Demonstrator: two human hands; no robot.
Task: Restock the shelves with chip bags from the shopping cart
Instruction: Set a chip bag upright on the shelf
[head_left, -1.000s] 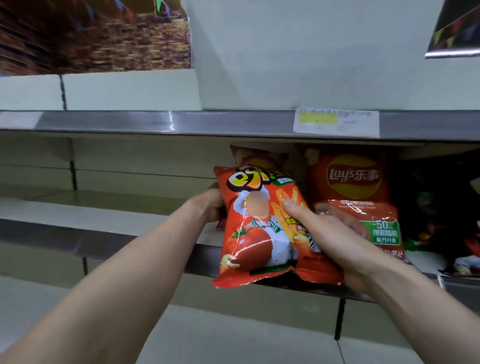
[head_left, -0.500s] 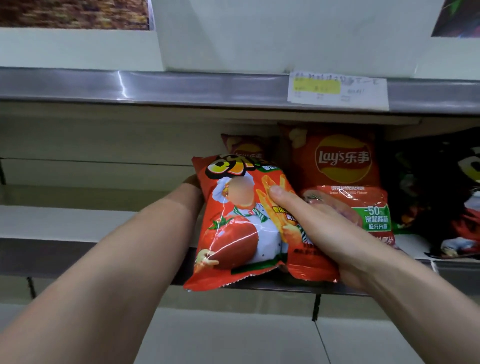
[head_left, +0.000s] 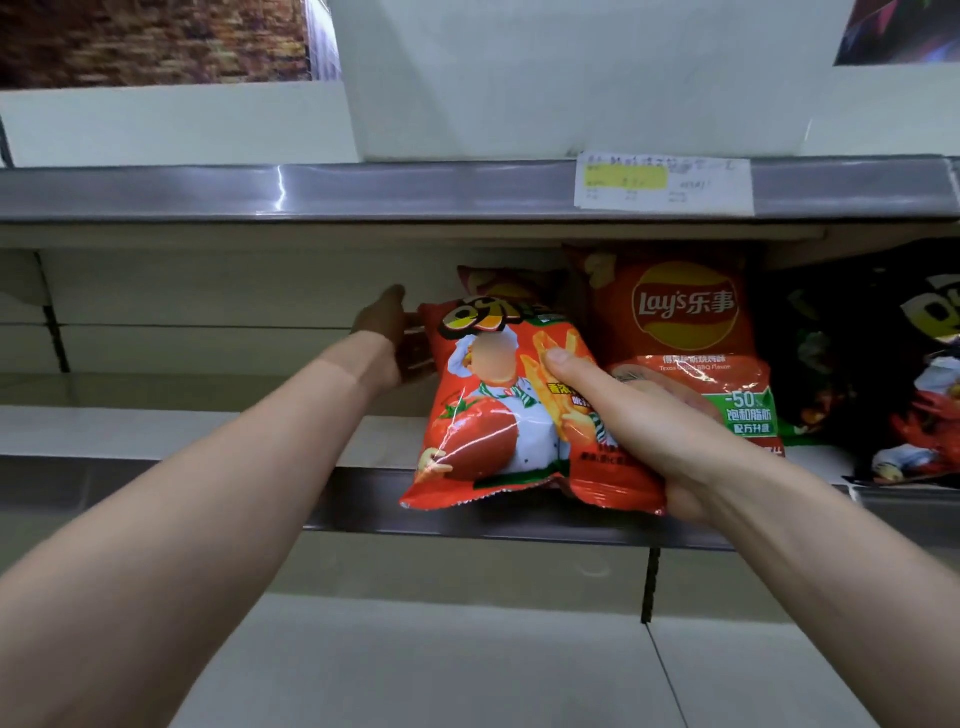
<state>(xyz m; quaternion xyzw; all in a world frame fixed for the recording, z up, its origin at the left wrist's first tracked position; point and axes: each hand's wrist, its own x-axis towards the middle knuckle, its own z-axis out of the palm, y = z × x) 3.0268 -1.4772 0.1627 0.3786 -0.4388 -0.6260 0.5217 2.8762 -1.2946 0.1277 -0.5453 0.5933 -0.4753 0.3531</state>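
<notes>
Front chip bag (head_left: 498, 410) red — tomato, fries print; Lay's bag (head_left: 680, 332) red-orange — yellow logo.

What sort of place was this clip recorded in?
Most likely a shop's snack aisle: metal shelving with a paper price label on the shelf edge, a Lay's bag and a dark bag faced outward, and the right hand placing a tomato-flavour chip bag.

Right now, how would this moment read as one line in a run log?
step: shelving | right hand: grip on tomato chip bag | left hand: behind bag, grip unclear | bag: at shelf edge, left of Lay's bag
</notes>
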